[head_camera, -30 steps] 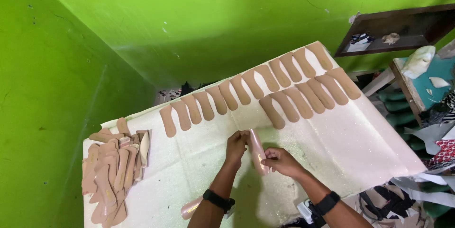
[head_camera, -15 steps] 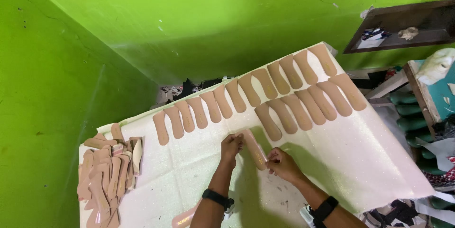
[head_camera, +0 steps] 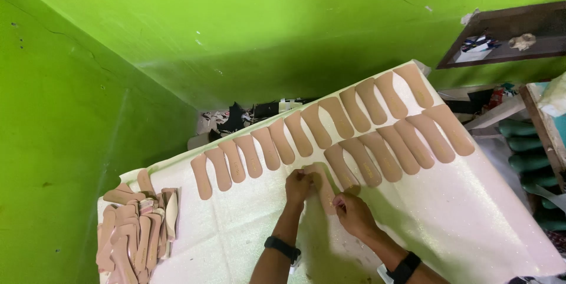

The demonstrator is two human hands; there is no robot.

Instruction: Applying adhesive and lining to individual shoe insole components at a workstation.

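On the white sheet-covered table (head_camera: pixel 471 225) lie two rows of tan shoe insoles, a back row (head_camera: pixel 306 127) and a shorter front row (head_camera: pixel 407 139). My left hand (head_camera: pixel 298 185) pinches the top end of one more tan insole (head_camera: pixel 321 185), and my right hand (head_camera: pixel 352 213) holds its lower end. That insole lies flat on the sheet just left of the front row's leftmost piece. Both wrists wear black bands.
A loose pile of tan insoles (head_camera: pixel 132 231) sits at the table's left edge. Bright green walls close the left and back. A dark wooden shelf (head_camera: pixel 507 39) hangs at upper right, with green objects and clutter on the floor at right.
The insole that my hands held upright above the sheet has been lowered and laid flat beside the front row. The camera view has shifted slightly.
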